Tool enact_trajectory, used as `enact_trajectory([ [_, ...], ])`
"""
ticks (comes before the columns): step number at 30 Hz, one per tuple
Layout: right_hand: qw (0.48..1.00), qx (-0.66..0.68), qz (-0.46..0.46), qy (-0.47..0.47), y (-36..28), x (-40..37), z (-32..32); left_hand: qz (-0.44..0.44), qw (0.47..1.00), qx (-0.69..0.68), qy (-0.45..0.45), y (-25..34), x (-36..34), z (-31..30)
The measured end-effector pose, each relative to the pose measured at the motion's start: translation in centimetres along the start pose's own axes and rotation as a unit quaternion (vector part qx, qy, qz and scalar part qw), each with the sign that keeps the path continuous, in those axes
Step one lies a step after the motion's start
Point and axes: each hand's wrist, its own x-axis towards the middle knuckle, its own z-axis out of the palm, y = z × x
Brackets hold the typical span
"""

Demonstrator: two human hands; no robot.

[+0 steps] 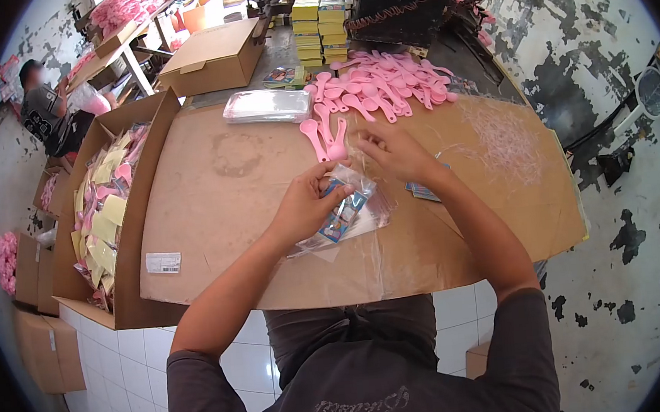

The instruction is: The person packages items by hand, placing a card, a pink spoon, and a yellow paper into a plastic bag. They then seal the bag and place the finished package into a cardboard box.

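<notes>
My left hand (pixel 310 204) is closed on a clear plastic bag (pixel 355 179) with a blue printed card (pixel 340 214) in it. Below it lies a stack of clear bags (pixel 377 216), partly covered by the hand and the held bag. My right hand (pixel 396 154) hovers to the right of a few pink scoops (pixel 338 142), fingers half curled and apart, with nothing visible in them. Under my right forearm is a small stack of blue cards (pixel 424 191), partly hidden. A large heap of pink scoops (pixel 382 82) spreads behind both hands.
On the left stands a long cardboard box (pixel 128 245) of filled bags. A clear plastic-wrapped pack (pixel 268 106), a closed carton (pixel 213 56) and stacked yellow packs (pixel 309 33) are at the back. Plastic strands (pixel 503 142) lie right. Another person (pixel 47 112) sits far left.
</notes>
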Motion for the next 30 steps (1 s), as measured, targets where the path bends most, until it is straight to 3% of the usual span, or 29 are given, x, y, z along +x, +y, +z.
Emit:
enact_trajectory([
  [3,0.982,-0.115,-0.130,0.076,3.6,4.5,2.9,-0.020,1.000,0.015,-0.018,0.9,-0.2,-0.4],
  [6,0.986,-0.151,-0.065,0.030,3.2,5.4,3.1,-0.027,0.998,-0.059,-0.020,-0.5,-0.5,-0.1],
  [9,0.981,-0.180,-0.063,0.035,3.5,4.9,2.1,-0.019,0.997,-0.076,-0.005,-1.2,-0.1,-0.2],
  [12,0.996,-0.081,-0.002,0.044,3.2,3.1,-0.2,-0.021,1.000,-0.018,0.008,-1.2,-0.1,-0.4],
  [13,0.999,0.009,-0.006,0.053,2.4,2.3,-0.7,-0.017,1.000,-0.025,0.006,-1.3,-0.2,-0.2],
  [15,0.979,0.189,-0.016,0.073,0.3,0.0,-1.5,-0.007,0.999,-0.035,0.001,-1.5,-0.1,0.0],
  [18,0.949,0.295,-0.020,0.115,-2.4,-2.6,-1.8,0.004,1.000,-0.025,0.003,-1.4,-0.3,0.7],
  [21,0.945,0.307,-0.016,0.110,-2.6,-3.7,-1.2,-0.040,0.999,-0.018,-0.011,-0.5,-0.7,1.0],
  [27,0.936,0.331,-0.042,0.111,-2.1,-4.2,0.9,0.008,1.000,0.008,0.016,-1.9,-0.3,0.8],
  [30,0.928,0.350,-0.042,0.120,-1.5,-4.5,1.7,-0.010,1.000,-0.026,0.003,-0.6,-0.5,1.0],
])
